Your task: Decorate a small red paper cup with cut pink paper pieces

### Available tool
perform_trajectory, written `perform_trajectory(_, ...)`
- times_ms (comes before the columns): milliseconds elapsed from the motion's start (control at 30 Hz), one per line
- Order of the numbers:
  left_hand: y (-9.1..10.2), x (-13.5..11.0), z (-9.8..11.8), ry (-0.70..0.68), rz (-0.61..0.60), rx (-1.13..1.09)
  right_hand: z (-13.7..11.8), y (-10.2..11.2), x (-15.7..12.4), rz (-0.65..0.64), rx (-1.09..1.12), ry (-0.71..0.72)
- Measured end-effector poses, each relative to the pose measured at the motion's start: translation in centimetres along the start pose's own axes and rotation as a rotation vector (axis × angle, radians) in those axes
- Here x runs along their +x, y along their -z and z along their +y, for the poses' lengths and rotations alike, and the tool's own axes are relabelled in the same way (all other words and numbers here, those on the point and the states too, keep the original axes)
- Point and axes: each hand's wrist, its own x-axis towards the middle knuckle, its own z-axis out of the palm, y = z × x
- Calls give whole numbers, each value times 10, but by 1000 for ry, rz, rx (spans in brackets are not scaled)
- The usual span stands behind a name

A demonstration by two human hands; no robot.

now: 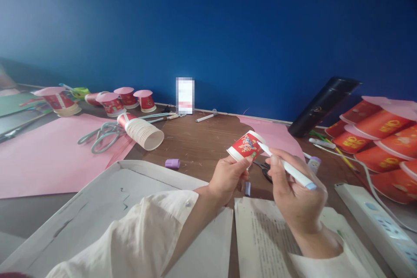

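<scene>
My left hand (230,178) is closed around a red paper cup (244,145) with a white rim and a printed colourful figure. The cup lies tilted on its side in the air above the brown table (192,139). In my right hand (293,186) is a white marker (289,169) with a light blue end, gripped like a pen. Its tip points at the cup's printed side, at or very near the surface; whether it touches I cannot tell. Below the cup lies a small blue cap (248,189). Scissors (265,170), partly hidden, lie behind my right hand.
A stack of paper cups (143,132) lies by a grey cord (106,135) on pink paper (55,152). Pink-topped red cups (146,100) stand at the back left. At right are piled cups (387,126), a black bottle (322,106) and a power strip (378,221). Printed pages (260,234) lie in front.
</scene>
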Motion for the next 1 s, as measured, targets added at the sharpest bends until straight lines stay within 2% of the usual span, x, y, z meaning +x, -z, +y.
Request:
perform_trajectory(500,0,1,1,-18,10,3,0,0,-2,-6,-9,4)
perform_trajectory(1000,0,2,0,-7,3,-42,-2,1,-3,-24,10,-63)
